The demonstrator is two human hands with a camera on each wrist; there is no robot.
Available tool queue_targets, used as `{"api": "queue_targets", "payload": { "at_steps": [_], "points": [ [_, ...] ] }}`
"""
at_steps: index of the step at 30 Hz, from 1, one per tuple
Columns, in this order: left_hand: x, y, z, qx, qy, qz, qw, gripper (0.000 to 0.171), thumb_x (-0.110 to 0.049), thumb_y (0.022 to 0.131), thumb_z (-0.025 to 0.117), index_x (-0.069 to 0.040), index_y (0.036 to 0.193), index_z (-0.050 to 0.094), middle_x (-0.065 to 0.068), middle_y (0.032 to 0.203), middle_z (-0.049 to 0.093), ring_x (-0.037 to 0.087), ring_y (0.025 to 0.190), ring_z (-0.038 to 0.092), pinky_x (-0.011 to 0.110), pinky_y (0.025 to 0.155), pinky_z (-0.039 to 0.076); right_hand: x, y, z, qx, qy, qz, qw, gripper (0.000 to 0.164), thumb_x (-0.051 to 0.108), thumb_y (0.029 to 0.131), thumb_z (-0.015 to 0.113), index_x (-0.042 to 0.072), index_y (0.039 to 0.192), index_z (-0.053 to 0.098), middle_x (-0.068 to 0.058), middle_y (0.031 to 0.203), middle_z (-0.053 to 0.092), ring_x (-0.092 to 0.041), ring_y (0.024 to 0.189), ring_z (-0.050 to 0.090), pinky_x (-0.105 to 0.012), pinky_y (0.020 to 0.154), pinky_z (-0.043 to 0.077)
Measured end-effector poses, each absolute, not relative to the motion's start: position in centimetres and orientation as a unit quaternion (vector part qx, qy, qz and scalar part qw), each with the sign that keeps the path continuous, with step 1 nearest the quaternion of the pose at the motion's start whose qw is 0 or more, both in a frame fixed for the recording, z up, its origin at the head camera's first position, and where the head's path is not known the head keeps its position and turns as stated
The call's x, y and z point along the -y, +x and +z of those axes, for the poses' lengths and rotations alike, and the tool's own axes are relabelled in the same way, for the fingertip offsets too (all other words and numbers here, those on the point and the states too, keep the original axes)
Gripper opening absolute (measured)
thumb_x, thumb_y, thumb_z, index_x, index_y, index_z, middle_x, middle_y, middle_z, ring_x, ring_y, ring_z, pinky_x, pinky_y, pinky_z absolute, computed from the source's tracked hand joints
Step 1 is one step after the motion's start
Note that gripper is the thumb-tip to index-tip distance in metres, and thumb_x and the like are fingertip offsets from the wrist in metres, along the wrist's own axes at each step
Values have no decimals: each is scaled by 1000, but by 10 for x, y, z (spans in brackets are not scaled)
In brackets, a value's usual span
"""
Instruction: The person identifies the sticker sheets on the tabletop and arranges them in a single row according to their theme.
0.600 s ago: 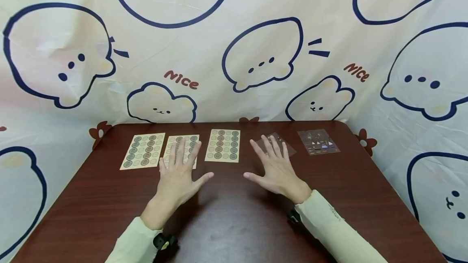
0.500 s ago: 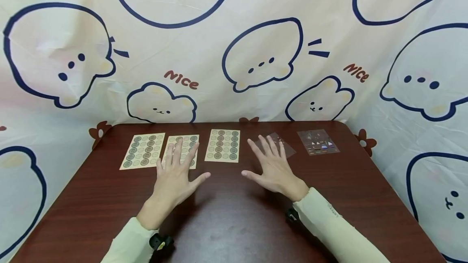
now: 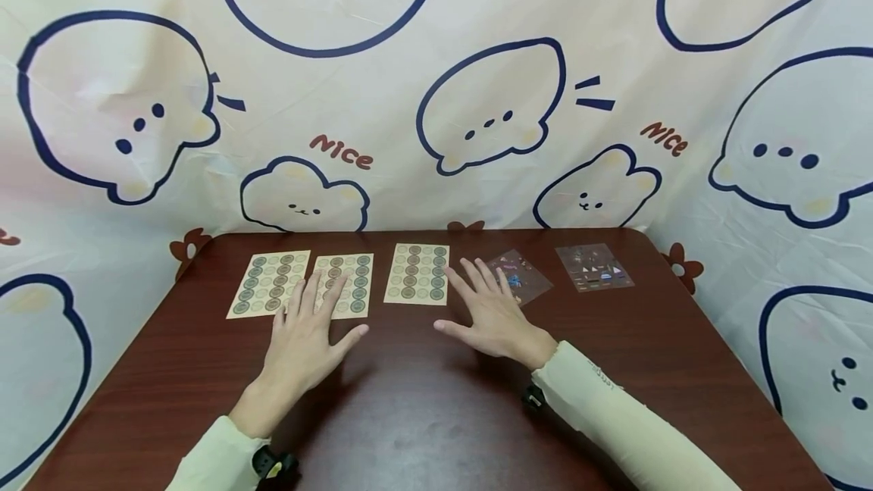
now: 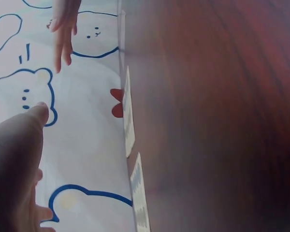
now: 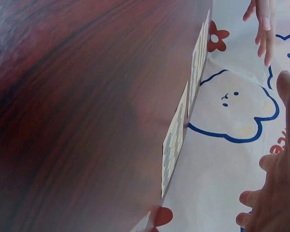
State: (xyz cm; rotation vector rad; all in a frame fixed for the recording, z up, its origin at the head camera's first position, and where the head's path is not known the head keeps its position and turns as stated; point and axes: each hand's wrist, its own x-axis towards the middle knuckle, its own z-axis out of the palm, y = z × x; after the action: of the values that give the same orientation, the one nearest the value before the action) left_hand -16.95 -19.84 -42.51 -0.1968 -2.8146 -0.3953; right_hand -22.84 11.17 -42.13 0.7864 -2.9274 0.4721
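Note:
My left hand (image 3: pixel 303 347), fingers spread and straight, hovers above the table and holds nothing. In the head view its fingertips overlap the second cream sheet of round stickers (image 3: pixel 359 286) and the edge of the first sticker sheet (image 3: pixel 262 286). My right hand (image 3: pixel 496 320) is likewise spread in the air, holding nothing. It partly covers a clear sheet with small coloured prints (image 3: pixel 525 279), and its fingertips lie near a third cream sticker sheet (image 3: pixel 416 275). In the left wrist view the right hand (image 4: pixel 65 34) shows at the top, well above the tabletop.
A second clear sheet with small printed shapes (image 3: pixel 593 267) lies at the back right. All the sheets lie flat in a row near the back of the dark brown table (image 3: pixel 436 415). A pale cartoon-print cloth (image 3: pixel 382 97) stands behind and on both sides.
Both hands have drifted left, the left hand also slightly nearer to me. More of the second cream sheet and of the nearer clear sheet now shows. The sheets stay in place.

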Motion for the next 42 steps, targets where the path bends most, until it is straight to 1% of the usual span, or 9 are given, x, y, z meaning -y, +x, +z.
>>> {"api": "queue_targets", "payload": {
  "at_steps": [6, 9, 12, 17, 22, 28, 34, 38, 42],
  "points": [
    [213, -167, -430, 971, -95, -126, 182, 88, -61, 88, 66, -32, 160, 26, 20, 162, 28, 48, 145, 29, 71, 109, 31, -103, -229, -420, 951, 265, 158, 22, 92, 76, 90, 48, 34, 163, 13, -9, 171, 16, -33, 159, 7, -63, 125, 7],
    [220, -167, -430, 967, -102, -118, 202, 85, -57, 87, 69, -28, 158, 31, 23, 159, 32, 47, 142, 35, 69, 106, 36, -98, -231, -418, 949, 272, 160, 20, 92, 76, 90, 48, 33, 164, 12, -9, 171, 16, -33, 159, 7, -62, 125, 8],
    [224, -168, -429, 966, -103, -111, 208, 83, -55, 88, 70, -24, 156, 34, 25, 156, 36, 48, 139, 39, 68, 104, 38, -92, -233, -417, 948, 274, 162, 16, 91, 75, 91, 48, 35, 164, 11, -10, 170, 16, -33, 159, 7, -62, 125, 8],
    [230, -167, -427, 971, -92, -104, 193, 81, -56, 90, 67, -21, 156, 36, 25, 156, 36, 49, 139, 39, 69, 104, 38, -81, -236, -418, 948, 274, 163, 4, 90, 72, 92, 50, 31, 164, 14, -12, 170, 16, -34, 159, 6, -64, 124, 8],
    [242, -166, -426, 972, -79, -115, 187, 80, -53, 91, 68, -18, 155, 37, 26, 156, 35, 50, 139, 38, 71, 103, 37, -71, -239, -418, 942, 289, 168, 15, 87, 71, 92, 52, 31, 162, 20, -15, 169, 20, -38, 158, 12, -69, 121, 13],
    [259, -164, -424, 977, -64, -112, 171, 78, -54, 93, 65, -16, 155, 37, 28, 154, 37, 52, 136, 40, 73, 99, 38, -59, -241, -419, 942, 295, 159, 6, 88, 72, 93, 49, 30, 163, 18, -14, 169, 18, -38, 157, 13, -64, 123, 13],
    [274, -165, -421, 979, -57, -110, 161, 73, -53, 97, 60, -15, 155, 38, 30, 155, 35, 53, 138, 36, 75, 95, 38, -47, -244, -419, 940, 303, 156, -3, 89, 73, 92, 49, 28, 163, 20, -9, 170, 16, -36, 158, 12, -64, 124, 12],
    [282, -166, -422, 977, -60, -117, 170, 71, -50, 97, 61, -13, 153, 39, 30, 153, 36, 52, 137, 36, 74, 92, 39, -38, -245, -417, 937, 312, 156, -8, 90, 74, 91, 49, 29, 163, 18, -10, 171, 15, -35, 158, 10, -63, 124, 11],
    [290, -167, -423, 978, -59, -117, 164, 68, -47, 98, 61, -14, 153, 38, 30, 153, 36, 52, 136, 36, 74, 92, 39, -28, -244, -414, 934, 318, 160, -19, 89, 74, 92, 48, 32, 163, 16, -10, 171, 15, -35, 159, 8, -61, 125, 8]
  ]
}}
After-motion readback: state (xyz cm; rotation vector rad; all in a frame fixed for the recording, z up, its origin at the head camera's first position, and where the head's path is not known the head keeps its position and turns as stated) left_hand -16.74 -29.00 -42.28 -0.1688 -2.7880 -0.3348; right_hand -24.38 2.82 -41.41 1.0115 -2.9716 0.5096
